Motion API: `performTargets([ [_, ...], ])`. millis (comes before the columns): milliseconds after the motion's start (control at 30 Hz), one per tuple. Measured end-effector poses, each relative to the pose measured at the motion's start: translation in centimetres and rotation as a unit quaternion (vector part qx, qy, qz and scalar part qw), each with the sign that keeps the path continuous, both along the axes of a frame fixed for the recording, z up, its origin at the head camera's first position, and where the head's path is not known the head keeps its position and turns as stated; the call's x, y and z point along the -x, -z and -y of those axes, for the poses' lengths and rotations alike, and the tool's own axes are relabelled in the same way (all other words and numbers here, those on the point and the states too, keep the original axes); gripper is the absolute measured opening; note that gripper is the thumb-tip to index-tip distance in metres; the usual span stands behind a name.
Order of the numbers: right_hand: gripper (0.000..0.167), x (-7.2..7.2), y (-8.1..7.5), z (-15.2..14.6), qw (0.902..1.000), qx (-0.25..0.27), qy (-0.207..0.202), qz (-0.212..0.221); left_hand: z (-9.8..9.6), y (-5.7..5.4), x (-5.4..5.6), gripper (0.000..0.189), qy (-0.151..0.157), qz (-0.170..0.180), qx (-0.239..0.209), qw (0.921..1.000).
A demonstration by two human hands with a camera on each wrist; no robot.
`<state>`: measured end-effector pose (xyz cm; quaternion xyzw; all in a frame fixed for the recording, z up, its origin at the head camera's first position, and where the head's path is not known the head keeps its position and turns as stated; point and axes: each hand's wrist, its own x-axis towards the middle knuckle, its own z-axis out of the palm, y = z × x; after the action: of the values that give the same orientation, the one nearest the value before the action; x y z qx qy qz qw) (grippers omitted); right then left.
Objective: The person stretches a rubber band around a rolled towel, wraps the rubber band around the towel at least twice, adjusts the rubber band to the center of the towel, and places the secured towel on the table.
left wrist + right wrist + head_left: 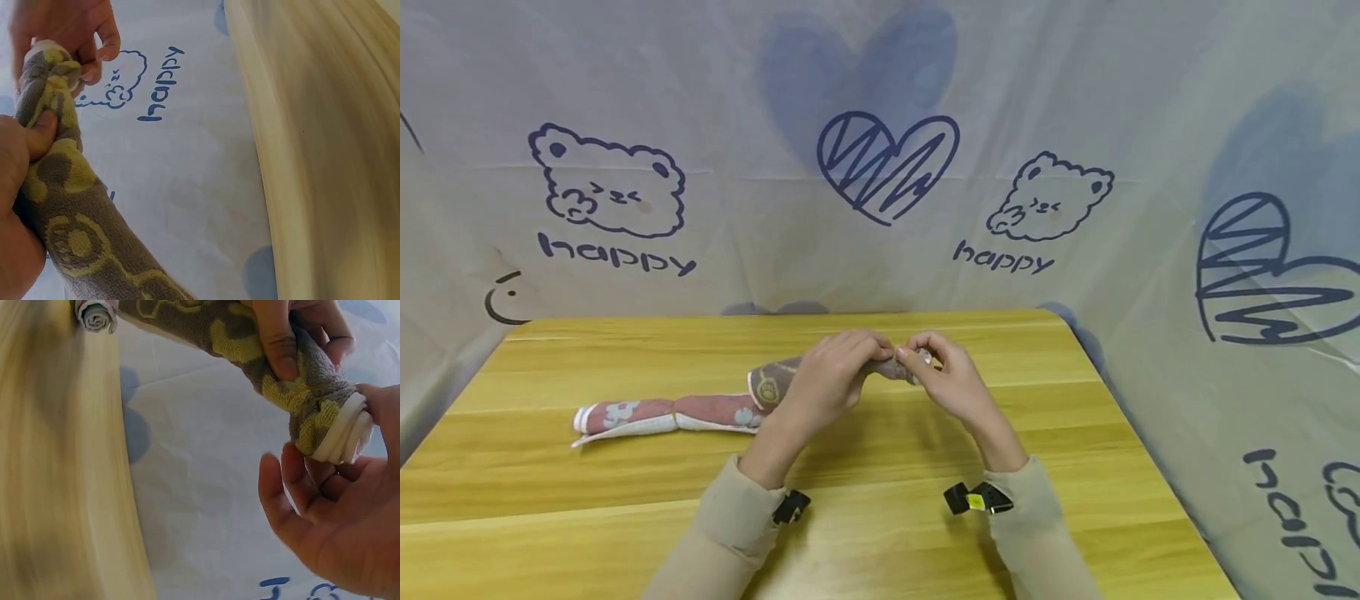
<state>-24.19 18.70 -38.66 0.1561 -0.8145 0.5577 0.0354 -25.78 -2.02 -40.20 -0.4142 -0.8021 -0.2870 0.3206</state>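
Observation:
A brown towel (pixel 782 379) with a yellow pattern is rolled into a tube and held up over the table. My left hand (pixel 831 375) grips it near its narrowed end, the thumb pressing on the cloth in the left wrist view. At that end my right hand (pixel 947 375) holds the tip, with fingers curled beneath the white edge (pixel 344 434). The cloth is gathered tight just behind this edge, where a thin yellowish band (pixel 57 82) shows. My right thumb is partly hidden behind the roll in the right wrist view.
A rolled red towel (pixel 711 408) with pale flowers lies at the left on the wooden table (pixel 880 533), a thin band (pixel 675 414) round its middle. White cloth (pixel 737 208) printed with hearts and bears hangs behind the table and along the right side.

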Motion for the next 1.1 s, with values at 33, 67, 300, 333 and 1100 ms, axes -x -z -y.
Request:
performTargets([
  [33, 0.018, -0.1, -0.1, 0.0, 0.9999, -0.01, 0.005, -0.004, 0.0, 0.1, 0.0, 0.015, 0.002, 0.0, -0.005, 1.0],
  [67, 0.019, -0.2, -0.2, 0.1, 0.9996, -0.02, 0.011, -0.013, -0.1, 0.1, 0.0, 0.015, 0.004, 0.0, -0.012, 0.9999],
  [300, 0.026, -0.5, -0.3, 1.2, 0.9934, -0.036, 0.049, -0.097, -0.4, 0.3, 0.0, 0.017, 0.003, -0.002, -0.058, 0.9983],
  [333, 0.025, -0.5, -0.2, 1.3, 0.9932, -0.025, 0.053, -0.1, -0.4, 0.3, -0.1, 0.018, 0.003, 0.003, -0.064, 0.9979],
  [1100, 0.033, -0.8, 1.8, 4.6, 0.9532, 0.212, 0.177, -0.123, -2.5, 0.8, -1.2, 0.02, 0.007, 0.098, -0.226, 0.9691],
])
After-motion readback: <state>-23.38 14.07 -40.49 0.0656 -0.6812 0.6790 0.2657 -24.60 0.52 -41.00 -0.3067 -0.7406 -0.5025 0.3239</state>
